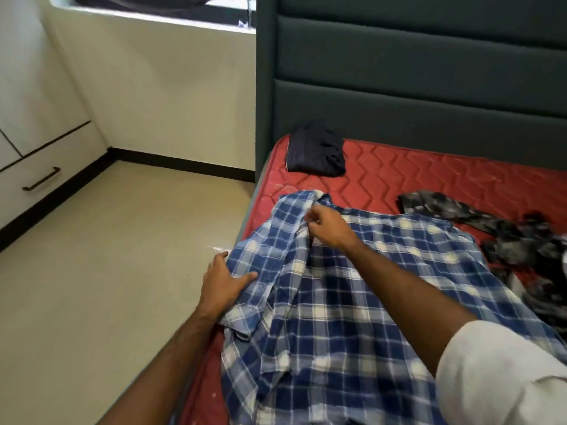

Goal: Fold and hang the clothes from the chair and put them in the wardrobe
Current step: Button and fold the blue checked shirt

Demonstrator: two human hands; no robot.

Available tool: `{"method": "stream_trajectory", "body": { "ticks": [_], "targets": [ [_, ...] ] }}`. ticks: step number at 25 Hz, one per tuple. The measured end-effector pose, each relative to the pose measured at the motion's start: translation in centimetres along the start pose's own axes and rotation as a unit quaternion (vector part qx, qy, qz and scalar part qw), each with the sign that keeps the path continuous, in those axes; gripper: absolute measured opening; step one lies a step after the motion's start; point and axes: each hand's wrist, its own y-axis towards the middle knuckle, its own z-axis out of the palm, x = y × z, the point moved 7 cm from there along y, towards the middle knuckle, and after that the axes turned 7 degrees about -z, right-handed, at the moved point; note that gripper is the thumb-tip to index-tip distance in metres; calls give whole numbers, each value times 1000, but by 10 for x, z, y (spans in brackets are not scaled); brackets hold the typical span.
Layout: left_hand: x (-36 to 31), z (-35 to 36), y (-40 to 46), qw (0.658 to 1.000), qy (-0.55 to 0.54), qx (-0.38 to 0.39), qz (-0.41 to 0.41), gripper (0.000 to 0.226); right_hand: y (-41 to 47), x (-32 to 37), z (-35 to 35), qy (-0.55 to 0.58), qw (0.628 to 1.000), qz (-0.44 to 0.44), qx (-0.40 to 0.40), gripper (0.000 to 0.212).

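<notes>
- A white sleeve (503, 372) is closest, low on the right, on the person's right arm.
- A blue and white checked shirt (352, 302) lies spread on the red mattress (429, 176). Its left side hangs over the edge of the bed, near the floor.
- The left hand (222, 285) rests on the shirt's left edge, right at the side of the bed. Its fingers are straight and spread, with the thumb on top of the cloth.
- The right hand (328, 227) is a bit farther, up by the collar. Its fingers are curled and pinch the cloth there.
- A grey and black patterned cloth (503, 231) lies bunched on the mattress to the right, touching the shirt's far right edge.
- A dark folded garment (316, 153) sits farther back, near the top left corner of the mattress, well apart from the shirt.
- Bare red mattress shows between the shirt and the dark garment.
- The tall dark green headboard (414, 87) stands at the far end of the bed.
- The beige floor (116, 256) to the left of the bed is wide and open.
- White cupboards with a dark drawer handle (41, 179) stand along the far left of the floor.
</notes>
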Motion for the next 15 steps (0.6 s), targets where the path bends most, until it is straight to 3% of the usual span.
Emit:
{"method": "stream_trajectory", "body": {
  "ticks": [2, 5, 7, 9, 12, 15],
  "targets": [
    [5, -3, 9, 996, -82, 24, -21, 69, 40, 4, 17, -40, 999, -2, 12, 30],
    [-1, -9, 16, 996, -79, 26, 15, 27, 74, 5, 41, -109, 992, -2, 59, 51],
    [-10, -12, 14, 994, -100, 45, 26, 17, 88, -9, 47, -97, 993, 42, 57, 47],
    [-17, -17, 8, 993, -101, 36, 50, 16, 99, -19, 42, -75, 994, 78, 10, 40],
    [-31, -30, 2, 987, 20, -55, 151, 36, 115, -25, 26, 9, 989, 120, -82, 40],
    [-26, -21, 13, 990, 69, -9, 120, 56, 127, -32, 22, 101, 969, 179, -138, 26]
  ]
}}
